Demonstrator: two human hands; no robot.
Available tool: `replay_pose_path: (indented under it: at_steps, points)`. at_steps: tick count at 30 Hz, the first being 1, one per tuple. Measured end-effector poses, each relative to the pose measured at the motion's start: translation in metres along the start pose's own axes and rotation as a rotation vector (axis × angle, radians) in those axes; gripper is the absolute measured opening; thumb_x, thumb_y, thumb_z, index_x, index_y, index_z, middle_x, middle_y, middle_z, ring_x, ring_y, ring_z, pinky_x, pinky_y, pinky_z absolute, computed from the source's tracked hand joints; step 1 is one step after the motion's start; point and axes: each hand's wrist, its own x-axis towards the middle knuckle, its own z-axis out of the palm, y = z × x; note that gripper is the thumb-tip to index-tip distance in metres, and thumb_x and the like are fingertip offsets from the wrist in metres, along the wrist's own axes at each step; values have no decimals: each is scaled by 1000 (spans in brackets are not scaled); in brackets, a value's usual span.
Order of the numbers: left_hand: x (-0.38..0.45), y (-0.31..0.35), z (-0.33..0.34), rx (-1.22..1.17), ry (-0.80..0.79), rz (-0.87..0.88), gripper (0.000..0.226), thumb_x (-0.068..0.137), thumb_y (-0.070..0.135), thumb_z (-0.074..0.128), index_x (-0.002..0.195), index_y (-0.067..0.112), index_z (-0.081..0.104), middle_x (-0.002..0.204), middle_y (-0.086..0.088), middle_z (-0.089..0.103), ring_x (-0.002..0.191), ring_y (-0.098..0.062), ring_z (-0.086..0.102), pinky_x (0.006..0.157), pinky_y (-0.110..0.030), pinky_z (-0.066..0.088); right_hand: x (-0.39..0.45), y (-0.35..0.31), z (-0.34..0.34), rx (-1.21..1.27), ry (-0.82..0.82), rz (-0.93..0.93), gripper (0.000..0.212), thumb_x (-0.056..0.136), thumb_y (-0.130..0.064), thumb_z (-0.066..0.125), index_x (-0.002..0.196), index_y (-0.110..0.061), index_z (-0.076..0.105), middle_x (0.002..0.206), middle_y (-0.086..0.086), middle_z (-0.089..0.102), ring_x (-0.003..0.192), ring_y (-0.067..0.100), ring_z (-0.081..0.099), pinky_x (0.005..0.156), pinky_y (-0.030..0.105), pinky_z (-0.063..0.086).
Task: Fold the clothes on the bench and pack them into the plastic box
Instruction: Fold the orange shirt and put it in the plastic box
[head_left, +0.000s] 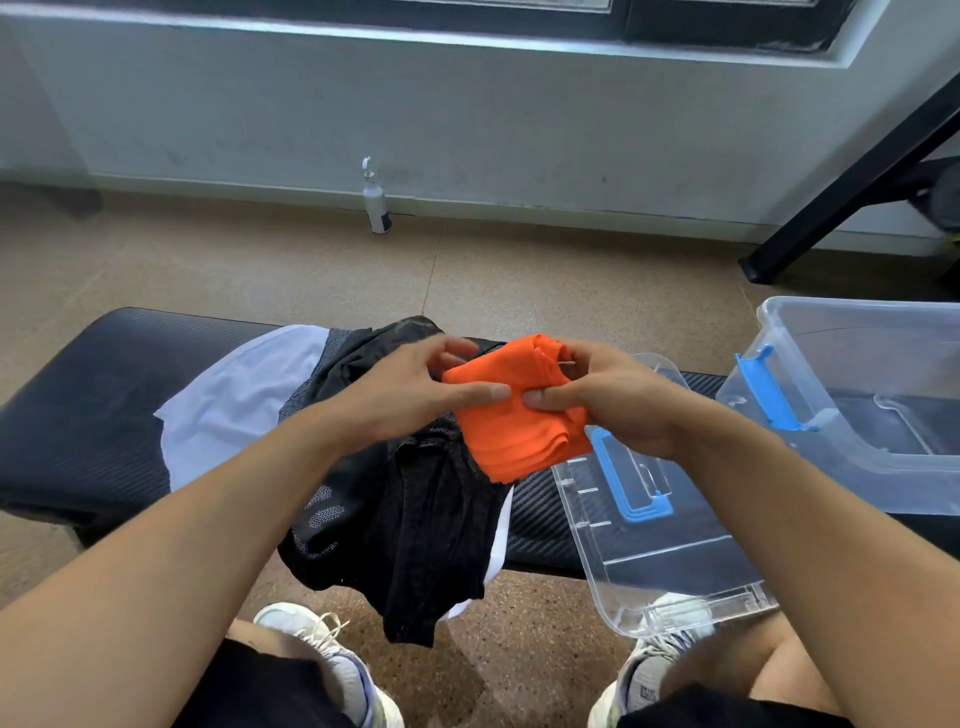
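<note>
On the far left, the black bench (78, 415) runs across in front of me, and on it I count three garments: one white one (234, 395) spread flat at the left, one black mesh one (415, 514) heaped beside it and hanging over the near edge toward my shoes, and one orange one (519, 431), folded small, which I hold up just above the black heap. My left hand (410, 395) pinches the orange cloth at its left edge, thumb laid flat on top and pointing right, the other fingers curled loosely behind the fold. My right hand (613, 400) grips the right side of the same cloth, thumb on top with its tip nearly meeting my left thumb, fingers bent around the upper right corner. So both hands are closed on this one garment, neither spread wide. Right of the cloth, one clear lid (665, 551) with a blue handle lies flat on the bench, partly overhanging the near edge. Farther right stands one clear plastic box (857, 441) with a blue latch (769, 389) on its near wall, tilted toward me. On the floor beyond the bench, one white bottle (375, 200) stands against the wall. Below, my two white shoes (332, 670) rest on the floor.
</note>
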Motion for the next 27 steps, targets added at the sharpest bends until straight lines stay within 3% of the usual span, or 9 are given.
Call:
replay_pose_path:
  at_steps: [2,4,11,17,21,24,27]
  points:
    - [-1,0,3,-16,-46,-1,51,72,66,76,109,31,71,102,9,75,95,-7,71,96,-36,55,-1,-1,-1,43,-52,20,33,87,1,70,114,-17,68,104,6,75,92,21,73,76,30,58]
    - [-1,0,6,-25,-17,7,43,77,62,74,98,24,73,91,6,76,82,-7,69,83,-32,53,-1,0,-2,54,-66,47,32,88,-1,70,117,-14,67,106,7,74,91,21,72,76,30,59]
    - [1,9,14,16,254,131,31,84,49,74,84,18,71,71,10,67,58,0,58,57,-16,44,-2,-3,-6,43,-127,75,51,81,-18,80,129,-18,60,118,7,73,106,26,71,87,36,57]
    - [4,52,34,-123,289,291,32,80,53,70,93,23,72,79,4,73,69,-10,68,62,-27,56,-33,-30,-31,-34,92,-85,54,77,-2,82,126,-14,63,115,10,74,106,26,71,93,42,57]
    - [23,103,60,-208,169,393,23,81,49,74,89,28,72,73,12,69,65,-5,61,61,-24,51,-74,-47,-76,-46,162,-138,48,82,3,75,126,-11,63,118,10,72,104,20,70,83,29,58]
    - [41,139,88,-187,119,451,20,86,44,72,88,25,69,71,14,65,63,-2,56,59,-22,49,-108,-51,-111,-74,227,-148,46,84,-3,74,124,-21,62,117,3,72,102,14,71,80,24,58]
    - [61,166,121,-174,130,423,36,90,50,66,107,18,67,92,3,70,80,-10,64,75,-31,57,-130,-52,-151,-160,362,-145,48,82,-3,77,125,-21,63,115,4,73,104,18,71,84,31,60]
